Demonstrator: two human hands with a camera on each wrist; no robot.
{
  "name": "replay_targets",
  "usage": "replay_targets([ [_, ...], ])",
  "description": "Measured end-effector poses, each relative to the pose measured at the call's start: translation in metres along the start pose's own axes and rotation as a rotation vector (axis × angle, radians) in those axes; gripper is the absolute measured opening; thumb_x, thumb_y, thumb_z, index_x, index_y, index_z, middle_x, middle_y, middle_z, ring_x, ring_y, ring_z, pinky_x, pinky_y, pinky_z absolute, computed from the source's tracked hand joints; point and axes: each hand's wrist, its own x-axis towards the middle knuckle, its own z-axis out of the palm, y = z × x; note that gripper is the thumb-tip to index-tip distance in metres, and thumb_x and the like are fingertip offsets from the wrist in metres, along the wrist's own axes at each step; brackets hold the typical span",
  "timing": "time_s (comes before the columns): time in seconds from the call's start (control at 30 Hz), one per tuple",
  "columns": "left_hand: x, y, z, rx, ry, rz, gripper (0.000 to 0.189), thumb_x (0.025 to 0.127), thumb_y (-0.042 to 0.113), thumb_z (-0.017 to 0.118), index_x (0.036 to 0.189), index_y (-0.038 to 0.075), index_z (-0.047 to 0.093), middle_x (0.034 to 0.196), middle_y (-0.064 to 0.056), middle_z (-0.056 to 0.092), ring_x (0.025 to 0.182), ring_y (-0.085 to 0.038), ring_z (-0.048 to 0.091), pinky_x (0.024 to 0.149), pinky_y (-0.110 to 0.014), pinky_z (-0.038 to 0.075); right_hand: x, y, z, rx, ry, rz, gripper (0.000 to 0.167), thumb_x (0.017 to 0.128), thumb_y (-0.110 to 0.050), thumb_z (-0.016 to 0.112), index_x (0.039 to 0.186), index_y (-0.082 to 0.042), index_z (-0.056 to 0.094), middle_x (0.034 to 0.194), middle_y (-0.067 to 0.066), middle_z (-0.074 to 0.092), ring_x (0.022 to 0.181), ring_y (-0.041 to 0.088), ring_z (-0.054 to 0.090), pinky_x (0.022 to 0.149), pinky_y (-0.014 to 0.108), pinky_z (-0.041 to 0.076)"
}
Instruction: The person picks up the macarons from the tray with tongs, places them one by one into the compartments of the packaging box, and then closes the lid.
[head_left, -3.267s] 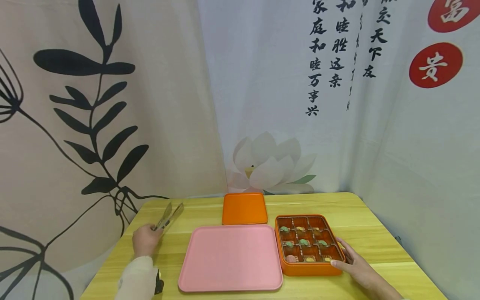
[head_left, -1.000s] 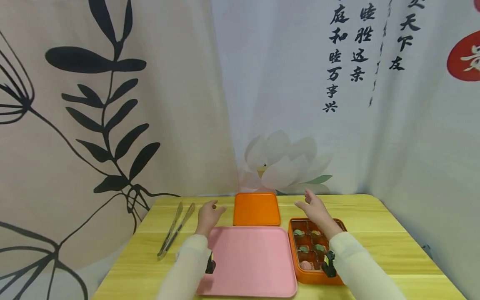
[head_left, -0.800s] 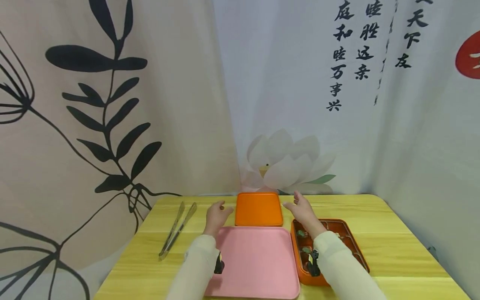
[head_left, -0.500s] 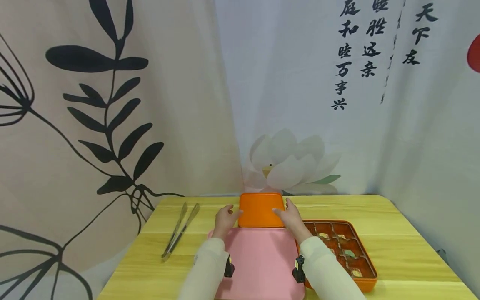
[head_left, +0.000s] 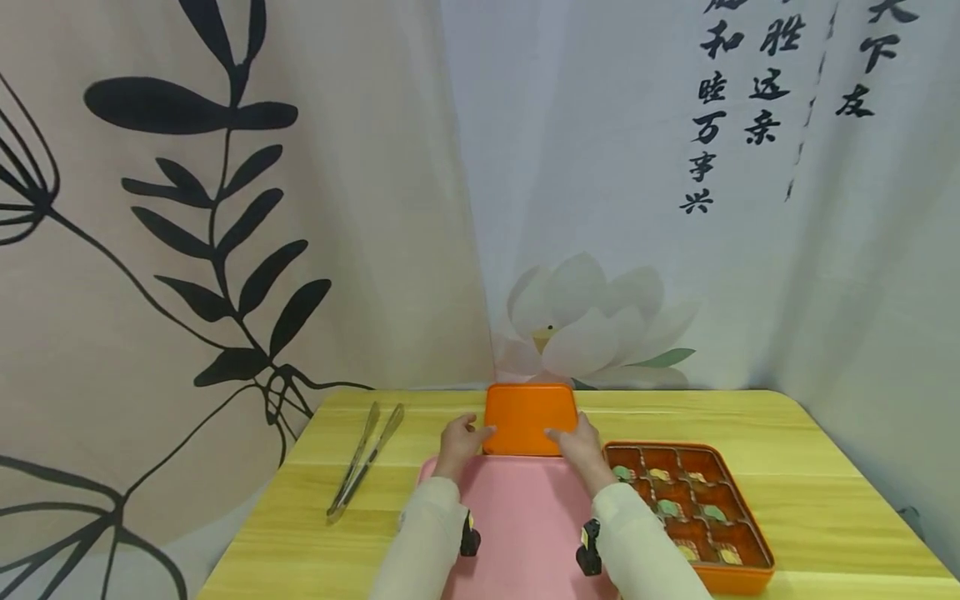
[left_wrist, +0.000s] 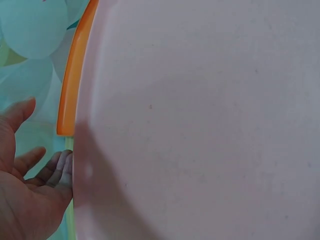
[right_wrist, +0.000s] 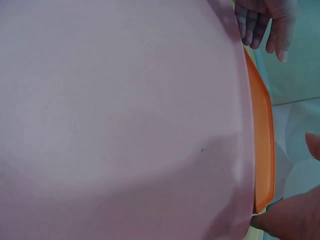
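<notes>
An orange lid-like tray point(head_left: 529, 412) lies at the back of the table, directly behind a pink tray point(head_left: 525, 525). My left hand point(head_left: 456, 445) is at its left side, fingers relaxed, thumb pointing toward its edge. In the left wrist view, the fingers of the left hand point(left_wrist: 37, 185) sit beside the pink rim, just short of the orange corner. On the other side, my right hand point(head_left: 585, 450) has its thumb overlapping the orange tray's right edge in the head view. The right wrist view shows the right hand point(right_wrist: 292, 215) close to the orange tray's corner point(right_wrist: 262, 150).
An orange box point(head_left: 738, 579) with a brown compartment insert stands to the right, holding several small green and yellow pieces. Metal tongs point(head_left: 363, 467) lie on the left of the wooden table point(head_left: 285, 533). A printed curtain point(head_left: 375, 250) hangs behind the table.
The tongs, first held in my left hand, now lie on the table. My right hand has left the orange box. Both hands have moved to either side of the orange tray at the back.
</notes>
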Motion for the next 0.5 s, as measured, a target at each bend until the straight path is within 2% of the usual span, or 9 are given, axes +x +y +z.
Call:
replay_targets([
  [0.1,-0.0025,0.0029,0.0014,-0.009,-0.015,-0.016,0.058,0.090,0.019,0.074,0.135,-0.010,0.053,0.128,-0.030,0.057,0.114,-0.041,0.057,0.095,-0.050,0.048,-0.0012,0.0035,-0.0043,0.001,-0.017,0.043,0.088,0.095,-0.026,0.064,0.153,0.010,0.008,0.155,0.036,0.016,0.139,0.052,0.021,0.111,0.063,0.021],
  [0.17,-0.0035,0.0036,0.0020,-0.013,-0.023,-0.021,0.058,0.090,0.019,0.074,0.135,-0.010,0.053,0.129,-0.031,0.056,0.115,-0.041,0.057,0.096,-0.050,0.047,-0.0012,0.0051,-0.0055,0.012,-0.028,0.057,0.090,0.096,-0.026,0.063,0.154,0.009,0.005,0.156,0.035,0.011,0.141,0.053,0.016,0.111,0.063,0.018],
  [0.33,-0.0037,0.0026,0.0037,-0.023,-0.038,-0.042,0.060,0.089,0.019,0.076,0.135,-0.011,0.052,0.127,-0.031,0.056,0.113,-0.039,0.058,0.097,-0.050,0.046,-0.0003,0.0069,-0.0044,0.059,-0.050,0.066,0.087,0.097,-0.023,0.061,0.155,0.006,0.004,0.158,0.032,0.010,0.143,0.050,0.014,0.112,0.062,0.016],
  [0.5,-0.0016,0.0017,0.0057,-0.012,-0.064,-0.032,0.060,0.089,0.018,0.076,0.136,-0.011,0.051,0.123,-0.029,0.060,0.100,-0.032,0.067,0.094,-0.046,0.049,0.0026,0.0073,-0.0046,0.086,-0.073,0.087,0.087,0.098,-0.024,0.061,0.155,0.005,0.003,0.159,0.030,0.009,0.143,0.049,0.014,0.112,0.062,0.016],
])
